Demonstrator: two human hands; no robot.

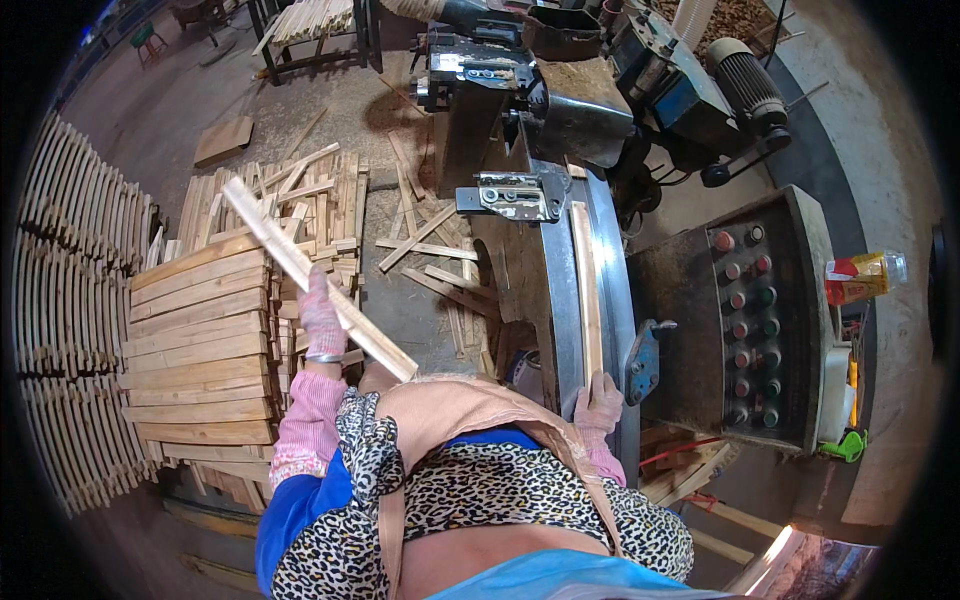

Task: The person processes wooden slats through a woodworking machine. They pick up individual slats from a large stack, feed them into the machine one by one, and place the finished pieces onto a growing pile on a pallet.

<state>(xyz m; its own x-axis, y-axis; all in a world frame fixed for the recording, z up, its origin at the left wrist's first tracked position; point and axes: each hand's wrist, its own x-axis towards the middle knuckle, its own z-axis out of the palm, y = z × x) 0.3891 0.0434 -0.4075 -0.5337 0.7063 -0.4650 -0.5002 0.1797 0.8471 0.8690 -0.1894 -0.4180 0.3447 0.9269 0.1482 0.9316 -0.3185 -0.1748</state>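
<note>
My left hand (pixel 321 320), in a pinkish work glove, is closed around a pale wooden strip (pixel 268 236). That strip slants from upper left down toward my apron. On the right, my gloved right hand (pixel 598 405) grips the near end of another wooden strip (pixel 586 290). This second strip lies lengthwise on the metal bed (pixel 612 270) of a woodworking machine, its far end pointing at the machine head (pixel 580 110). A metal guide block (pixel 512 197) sits at the bed's left edge, close to the strip's far end.
Left of me is a stack of wooden boards (pixel 200 345), with loose strips (pixel 430 250) scattered on the floor beyond. Tall piles of slats (pixel 80 300) stand at far left. A control panel (pixel 750 320) with several buttons is on the right, near a blue lever bracket (pixel 645 368) and a plastic bottle (pixel 865 277).
</note>
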